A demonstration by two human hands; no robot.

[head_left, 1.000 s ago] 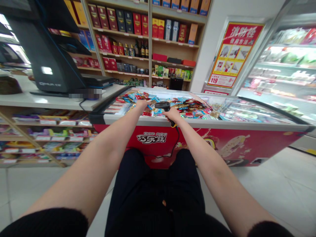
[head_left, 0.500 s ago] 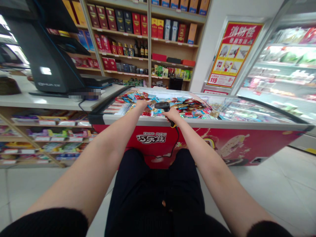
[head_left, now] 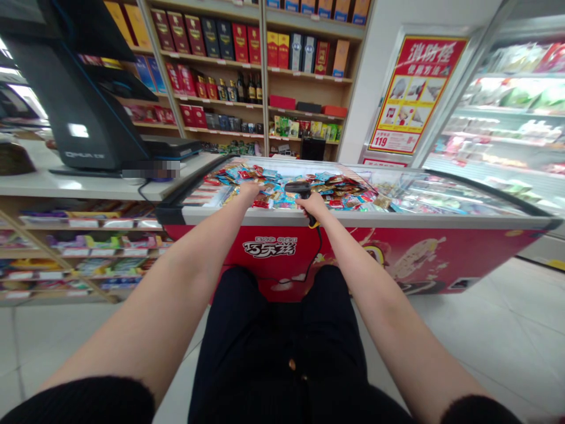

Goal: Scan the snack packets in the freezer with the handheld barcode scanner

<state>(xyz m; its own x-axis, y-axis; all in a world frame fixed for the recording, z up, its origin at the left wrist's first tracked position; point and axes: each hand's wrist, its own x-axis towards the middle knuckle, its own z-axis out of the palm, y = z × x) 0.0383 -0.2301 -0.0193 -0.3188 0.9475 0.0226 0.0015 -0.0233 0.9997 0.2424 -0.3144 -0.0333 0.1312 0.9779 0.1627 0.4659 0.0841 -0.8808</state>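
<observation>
My right hand [head_left: 314, 205] is wrapped round the handle of a black and yellow barcode scanner [head_left: 297, 188], held above the front edge of a red chest freezer [head_left: 353, 221]. From its handle a dark cable [head_left: 316, 253] hangs down in front of the freezer. My left hand [head_left: 249, 189] reaches to the left part of the freezer top, at the small blue and red packets [head_left: 269, 175] heaped on the glass. Its fingers are mostly hidden behind the hand, and I cannot make out whether they grip a packet. More packets [head_left: 342, 187] lie to the right of the scanner.
On the left, a counter [head_left: 101, 191] carries a dark checkout terminal [head_left: 92, 118], with shelves of small goods [head_left: 101, 238] below. Behind the freezer stand shelves of boxes and bottles [head_left: 212, 65]. A lit refrigerated display [head_left: 507, 123] is at the right, beside a red poster [head_left: 417, 94].
The scanner and my right hand have shifted slightly to the right. My left hand has moved slightly left and down over the packets.
</observation>
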